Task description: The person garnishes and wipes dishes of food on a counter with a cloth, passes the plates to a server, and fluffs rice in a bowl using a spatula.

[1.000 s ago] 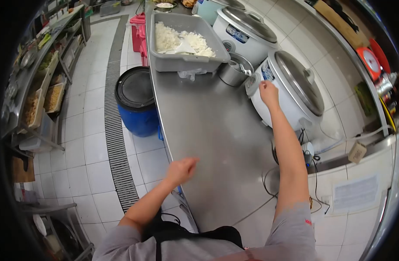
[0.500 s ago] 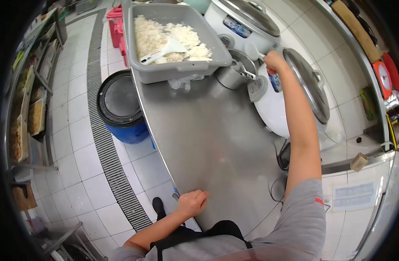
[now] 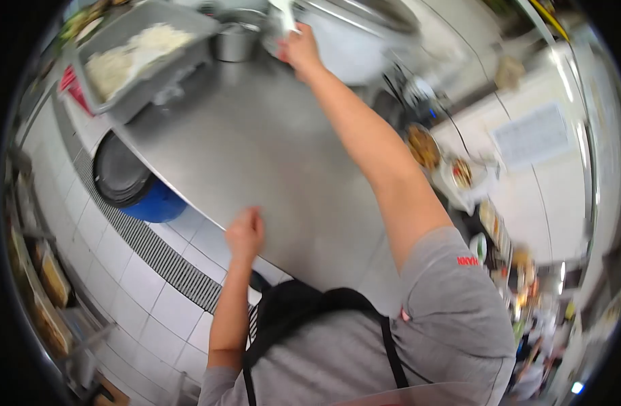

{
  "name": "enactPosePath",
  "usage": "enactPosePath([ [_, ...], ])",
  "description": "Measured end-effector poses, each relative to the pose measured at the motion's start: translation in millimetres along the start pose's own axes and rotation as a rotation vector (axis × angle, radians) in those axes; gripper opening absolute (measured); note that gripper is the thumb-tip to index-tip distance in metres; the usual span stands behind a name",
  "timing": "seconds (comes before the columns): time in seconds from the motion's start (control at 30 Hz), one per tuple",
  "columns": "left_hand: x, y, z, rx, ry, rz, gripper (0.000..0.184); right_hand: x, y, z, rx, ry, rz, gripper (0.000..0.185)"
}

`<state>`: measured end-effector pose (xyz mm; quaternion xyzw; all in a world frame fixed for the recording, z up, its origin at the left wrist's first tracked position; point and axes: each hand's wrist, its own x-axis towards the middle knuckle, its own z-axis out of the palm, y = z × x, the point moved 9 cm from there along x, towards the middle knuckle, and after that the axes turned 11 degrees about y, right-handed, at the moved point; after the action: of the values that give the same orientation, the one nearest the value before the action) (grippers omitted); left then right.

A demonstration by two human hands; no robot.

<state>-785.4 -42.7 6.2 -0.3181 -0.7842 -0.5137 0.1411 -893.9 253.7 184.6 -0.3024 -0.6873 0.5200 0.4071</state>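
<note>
My right hand reaches out over the far part of the steel table. It is closed on a white rice paddle, whose top is cut off by the frame edge. Beside that hand, on its left, stands a metal pot. A white rice cooker, smeared by motion, is to its right. My left hand is curled into a loose fist near the table's left edge, with nothing visible in it. At the far left, a grey tub holds cooked white rice.
A blue barrel with a black lid stands on the floor left of the table, near a floor drain grate. Shelves with food trays line the left side. Bowls of food sit at the right.
The view has turned, so the tub and cookers appear further up and left. My right hand still holds the paddle, now appearing left of the cooker. The left hand is still curled.
</note>
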Motion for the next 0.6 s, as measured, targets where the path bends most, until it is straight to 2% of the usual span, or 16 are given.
enactPosePath([
  [0.07,4,4,0,-0.011,-0.013,-0.009,0.012,-58,-23,-43,0.279,-0.106,0.038,0.037],
  [0.13,3,6,0,0.02,-0.005,-0.029,0.014,-138,-16,-82,0.448,-0.318,0.265,0.036],
  [0.2,3,12,1,0.137,-0.111,-0.164,0.016,-217,-9,-136,0.352,-0.428,0.347,0.039],
  [0.27,-9,26,-2,-0.151,0.02,-0.198,0.018,-280,-1,-189,0.243,-0.507,0.401,0.04],
  [0.3,-22,54,-3,-0.185,0.029,-0.183,0.017,-311,5,-221,0.168,-0.525,0.436,0.038],
  [0.4,-85,145,11,-0.356,-0.029,-0.194,0.016,-387,-3,-331,-0.273,-0.49,-0.038,0.032],
  [0.47,-142,194,34,-0.492,-0.128,-0.22,0.016,-434,-14,-418,-0.508,-0.323,-0.474,0.034],
  [0.53,-201,249,64,-0.568,-0.319,-0.304,0.017,-458,-16,-528,-0.483,-0.197,-0.088,0.034],
  [0.57,-227,277,81,-0.63,-0.403,-0.377,0.017,-465,-26,-578,-0.56,-0.135,-0.076,0.038],
  [0.6,-253,302,97,-0.609,-0.541,-0.351,0.018,-475,-28,-628,-0.617,-0.081,0.034,0.037],
])
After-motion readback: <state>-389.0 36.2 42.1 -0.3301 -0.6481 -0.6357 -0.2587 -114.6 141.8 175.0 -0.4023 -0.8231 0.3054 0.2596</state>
